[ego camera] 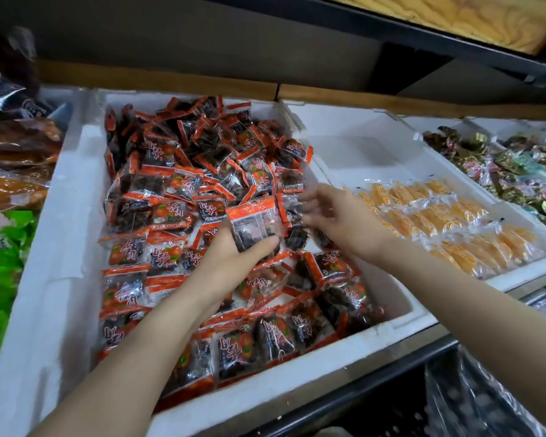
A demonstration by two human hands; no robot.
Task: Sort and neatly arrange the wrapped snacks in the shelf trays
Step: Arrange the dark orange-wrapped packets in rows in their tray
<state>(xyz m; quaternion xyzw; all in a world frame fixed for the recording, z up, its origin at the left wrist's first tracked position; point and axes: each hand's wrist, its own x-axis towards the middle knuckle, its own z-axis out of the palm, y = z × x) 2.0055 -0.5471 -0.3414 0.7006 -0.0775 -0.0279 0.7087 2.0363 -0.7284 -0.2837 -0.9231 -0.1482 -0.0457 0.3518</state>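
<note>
Tray: white foam tray (60, 247), heaped with red-and-black wrapped snack packets (171, 184).
Left hand (230, 257): above the tray's middle, fingers curled round a small upright stack of packets (252, 222).
Right hand (334, 212): just right of that stack, blurred, fingers loosely spread, holding nothing.

Snack packets (171, 216) fill the middle tray (60, 247); fruit packets (438, 216) lie in the right tray (360, 146), toward its front

A shop, foam trays (60, 247) of bulk wrapped snacks (183, 190) side by side, wooden shelf (454, 23) overhead
</note>
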